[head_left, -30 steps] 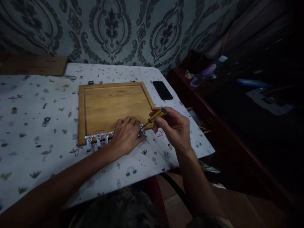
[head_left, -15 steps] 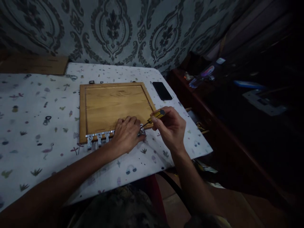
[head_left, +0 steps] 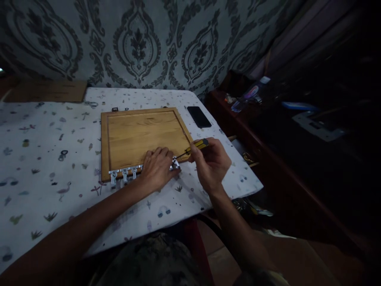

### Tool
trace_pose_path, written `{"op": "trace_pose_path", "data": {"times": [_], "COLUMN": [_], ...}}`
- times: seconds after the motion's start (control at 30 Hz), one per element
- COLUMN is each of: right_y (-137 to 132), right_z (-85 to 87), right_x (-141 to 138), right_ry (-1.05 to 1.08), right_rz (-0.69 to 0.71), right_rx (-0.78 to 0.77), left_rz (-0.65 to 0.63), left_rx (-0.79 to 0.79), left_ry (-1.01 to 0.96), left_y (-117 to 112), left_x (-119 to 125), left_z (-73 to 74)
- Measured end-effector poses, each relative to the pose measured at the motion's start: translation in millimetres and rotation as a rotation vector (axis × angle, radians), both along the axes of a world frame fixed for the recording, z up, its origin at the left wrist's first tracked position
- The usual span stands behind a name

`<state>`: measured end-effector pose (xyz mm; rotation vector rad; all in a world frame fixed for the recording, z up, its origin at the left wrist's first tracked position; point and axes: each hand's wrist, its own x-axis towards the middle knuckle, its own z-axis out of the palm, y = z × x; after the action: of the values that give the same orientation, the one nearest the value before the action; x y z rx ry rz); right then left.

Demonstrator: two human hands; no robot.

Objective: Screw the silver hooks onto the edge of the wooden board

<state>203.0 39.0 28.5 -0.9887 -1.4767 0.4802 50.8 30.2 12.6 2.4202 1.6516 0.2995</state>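
Note:
My left hand [head_left: 155, 169] rests on the near edge of a framed wooden panel [head_left: 144, 135], its fingers over the wood. Its thumb and forefinger close around a shiny metal hinge [head_left: 175, 163] near the panel's right corner. In my right hand [head_left: 213, 163] is a screwdriver [head_left: 200, 144] with a yellow and black handle, gripped between thumb and fingers. The shaft slants down left, its tip at the hinge; exact contact is too small to tell. Several more metal hinges [head_left: 125, 173] line the near edge to the left, some hidden under my left hand.
A black phone [head_left: 199, 116] lies on the patterned tablecloth [head_left: 80, 135] right of the panel. Cardboard [head_left: 50, 91] sits at the back left. A plastic bottle [head_left: 250, 94] lies on the dark red furniture [head_left: 268, 153] at right. Small dark metal pieces [head_left: 63, 155] are left of the panel.
The view has shifted slightly, so the table sits a little lower. Both hands stay at the same hinge, with the screwdriver lying a little flatter.

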Motion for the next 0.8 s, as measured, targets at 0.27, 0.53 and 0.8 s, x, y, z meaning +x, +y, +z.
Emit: {"op": "trace_pose_path", "data": {"times": [0.27, 0.53, 0.8], "right_y": [7, 10, 14], "right_z": [-1.4, -1.1, 1.4], "right_x": [1, -2, 2], "right_ry": [0.048, 0.093, -0.001], "right_rz": [-0.005, 0.009, 0.103], "right_rx": [-0.041, -0.046, -0.082], "left_rz": [0.004, 0.009, -0.003], "left_rx": [-0.023, -0.018, -0.037], "left_ry": [0.007, 0.012, 0.03], "left_y": [0, 1, -1], "left_x": [1, 2, 2], "left_z": [4.9, 4.6, 10.5]}}
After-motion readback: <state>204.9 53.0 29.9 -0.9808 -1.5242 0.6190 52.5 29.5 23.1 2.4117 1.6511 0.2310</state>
